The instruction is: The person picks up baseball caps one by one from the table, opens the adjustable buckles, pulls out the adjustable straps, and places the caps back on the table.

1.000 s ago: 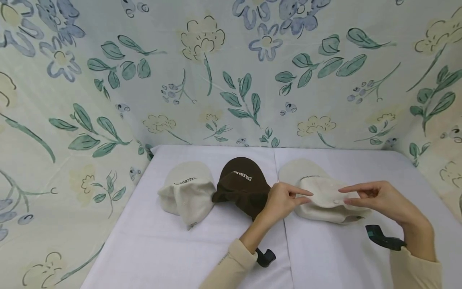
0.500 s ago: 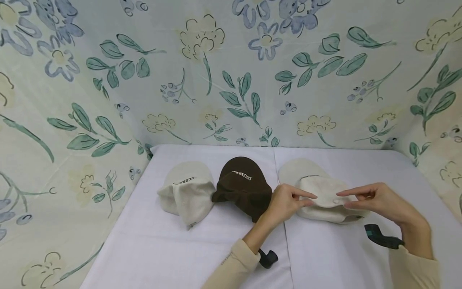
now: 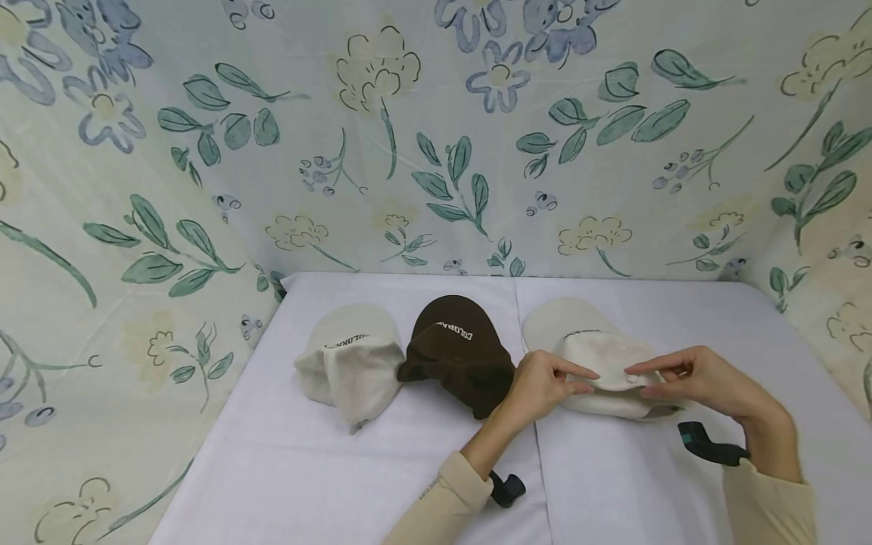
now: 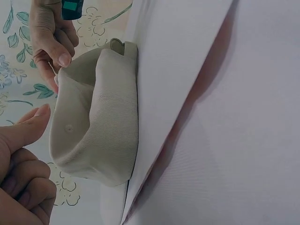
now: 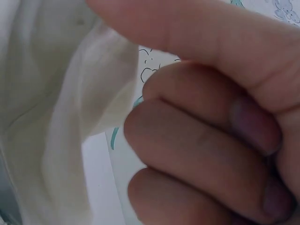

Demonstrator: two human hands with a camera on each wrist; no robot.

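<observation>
Three baseball caps lie in a row on a white-covered table. At the right is a cream cap (image 3: 606, 359), its crown folded down with the button near the lower edge. My left hand (image 3: 538, 386) is at its left side, thumb and index finger extended a little apart; the thumb (image 4: 35, 125) looks just short of the fabric. My right hand (image 3: 715, 386) is at the crown's right part, index finger above the edge and thumb below, a gap between the tips. Its other fingers (image 5: 197, 140) are curled into the palm. The index tip is outside the right wrist view.
A dark brown cap (image 3: 456, 356) with white lettering lies in the middle, close to my left wrist. Left of it is another cream cap (image 3: 354, 363). Floral fabric (image 3: 381, 151) hangs behind the table and at its sides. Dark wrist mounts (image 3: 711, 445) stick out below both hands.
My right hand has moved left over the crown towards the button, and my left hand slightly right. The hands are closer together. The caps lie much as before.
</observation>
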